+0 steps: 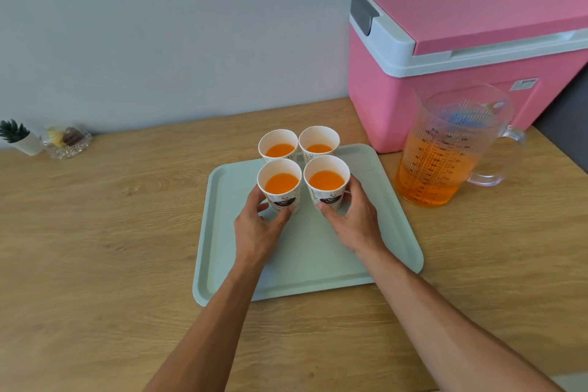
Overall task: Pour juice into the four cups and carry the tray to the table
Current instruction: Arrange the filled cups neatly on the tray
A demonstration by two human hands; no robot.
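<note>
Fingers of our left hand [257, 229] curl round the near left cup [284, 201], our right hand [353, 219] grips the near right cup [327, 199], both holding orange juice [281, 183] on the tray [318, 267]. The far left cup [277, 138] and far right cup [318, 135] hold juice too; right of the tray, the jug [442, 153] stands part full.

The clear measuring jug [445, 149] carries dark printed graduation scales with columns of numbers, too small and blurred to read surely. A white label [525, 83] on the front of the pink cooler box [397, 111] bears print that cannot be read. The paper cups [283, 200] show only a dark drawing.
</note>
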